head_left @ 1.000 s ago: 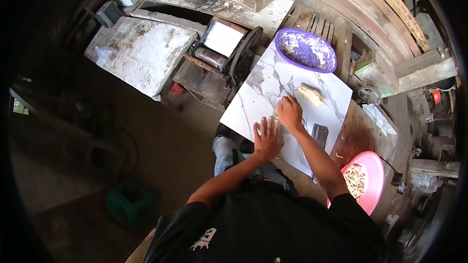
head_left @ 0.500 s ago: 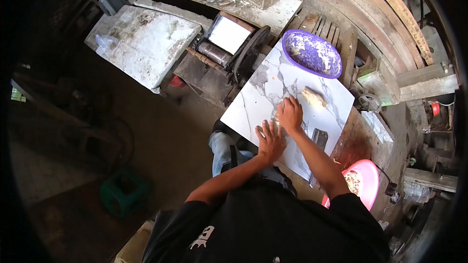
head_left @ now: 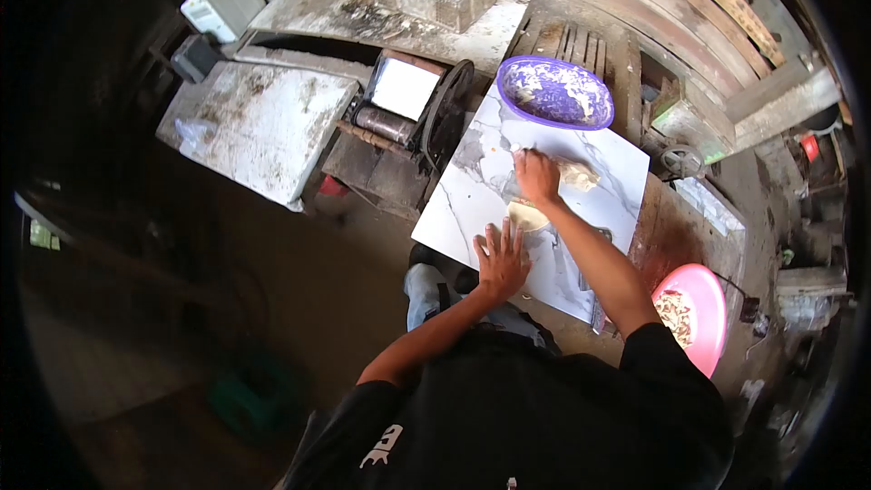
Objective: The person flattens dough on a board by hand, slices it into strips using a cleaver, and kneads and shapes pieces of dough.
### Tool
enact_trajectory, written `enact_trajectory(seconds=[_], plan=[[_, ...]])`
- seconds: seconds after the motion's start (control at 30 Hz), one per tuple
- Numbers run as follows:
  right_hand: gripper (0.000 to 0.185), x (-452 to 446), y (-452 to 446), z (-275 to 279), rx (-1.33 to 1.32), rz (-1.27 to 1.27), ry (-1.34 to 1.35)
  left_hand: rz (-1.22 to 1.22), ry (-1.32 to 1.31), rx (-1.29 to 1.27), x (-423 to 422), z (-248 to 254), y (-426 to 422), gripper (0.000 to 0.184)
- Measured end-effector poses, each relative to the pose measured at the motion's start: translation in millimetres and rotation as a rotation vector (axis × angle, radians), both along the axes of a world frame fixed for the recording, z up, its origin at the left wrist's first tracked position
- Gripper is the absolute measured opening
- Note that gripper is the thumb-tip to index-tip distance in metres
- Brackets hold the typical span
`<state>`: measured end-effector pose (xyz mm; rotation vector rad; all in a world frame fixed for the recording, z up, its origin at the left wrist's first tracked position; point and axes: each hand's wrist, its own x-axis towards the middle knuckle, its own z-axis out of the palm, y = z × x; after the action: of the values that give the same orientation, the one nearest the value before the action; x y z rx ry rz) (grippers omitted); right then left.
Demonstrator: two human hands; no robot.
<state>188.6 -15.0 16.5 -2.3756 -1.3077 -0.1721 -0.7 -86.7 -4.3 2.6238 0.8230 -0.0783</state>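
Observation:
A flat, pale round of dough (head_left: 526,215) lies on the marble-patterned board (head_left: 454,209). My left hand (head_left: 502,261) rests at its near edge with fingers spread. Beyond the round, my right hand (head_left: 537,174) is closed with its fingers bent down at the board; what they hold, if anything, is hidden. Just right of that hand is a lump of dough (head_left: 578,176). A dark flat tool lies partly hidden under my right forearm.
A purple basin (head_left: 555,93) with dough residue stands at the board's far edge. The pink basin (head_left: 691,308) at the right holds small pieces. A roller machine (head_left: 386,122) stands to the left, beside a floury white table (head_left: 259,118).
My right hand has moved away from my body, off the dough, so the flat round now shows. My left hand has stayed near the same place. The camera view has shifted slightly.

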Motion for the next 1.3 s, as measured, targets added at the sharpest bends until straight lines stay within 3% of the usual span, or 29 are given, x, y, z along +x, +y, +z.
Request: enact_trajectory(seconds=[0.03, 0.1, 0.27, 0.37, 0.43, 0.47, 0.5, 0.57, 0.63, 0.7, 0.77, 0.83, 0.97, 1.0, 1.03, 1.23, 1.3], plan=[[0.032, -7, -7, -2, -0.085, 0.007, 0.084, -0.006, -0.035, 0.015, -1, -1, 0, 0.074], [0.033, -23, -27, -21, -0.086, 0.061, -0.043, -0.029, -0.062, 0.030, -3, -6, -3, 0.074], [0.029, -56, -48, -9, -0.060, -0.006, -0.151, -0.103, 0.209, 0.046, 6, 2, 0, 0.077], [0.030, -45, -38, -8, -0.080, -0.031, -0.157, -0.106, 0.143, 0.085, 3, -3, 0, 0.078], [0.037, -23, -13, -25, 0.075, -0.086, -0.126, -0.122, 0.121, 0.121, -3, 1, -2, 0.078], [0.047, -9, -2, -13, -0.120, -0.102, 0.090, -0.132, 0.081, 0.161, -2, 2, 2, 0.078], [0.047, 5, 8, -7, -0.104, -0.125, 0.083, -0.154, 0.071, 0.177, 0, 1, 5, 0.078], [0.056, 30, 17, -1, -0.299, -0.205, 0.514, -0.168, 0.055, 0.161, -5, -2, 8, 0.079], [0.058, 45, 16, 1, -0.345, -0.110, 0.543, -0.206, 0.030, 0.166, -8, 5, 16, 0.078], [0.062, 43, 7, -1, -0.390, -0.006, 0.575, -0.212, 0.013, 0.010, -7, 12, 26, 0.075], [0.069, 23, -14, -1, -0.258, 0.253, -0.025, -0.236, 0.028, -0.005, -5, 21, 36, 0.072], [0.078, 16, -15, 6, -0.406, 0.252, -0.037, -0.263, 0.050, -0.027, -4, 23, 45, 0.069], [0.066, 21, -21, 8, -0.210, 0.097, 0.213, -0.273, -0.071, -0.144, 13, 6, 80, 0.052], [0.059, 24, -32, 25, -0.013, -0.086, 0.406, -0.257, -0.069, -0.238, 22, -1, 95, 0.046], [0.053, 24, -41, 38, 0.183, -0.247, 0.589, -0.273, -0.129, -0.173, 27, -2, 102, 0.040], [0.057, 6, -112, 43, 0.360, -0.539, 0.655, -0.439, -0.387, 0.036, 74, -17, 130, 0.054], [0.066, -8, -124, 40, 0.173, -0.768, 0.696, -0.482, -0.290, 0.005, 80, -15, 136, 0.051]])
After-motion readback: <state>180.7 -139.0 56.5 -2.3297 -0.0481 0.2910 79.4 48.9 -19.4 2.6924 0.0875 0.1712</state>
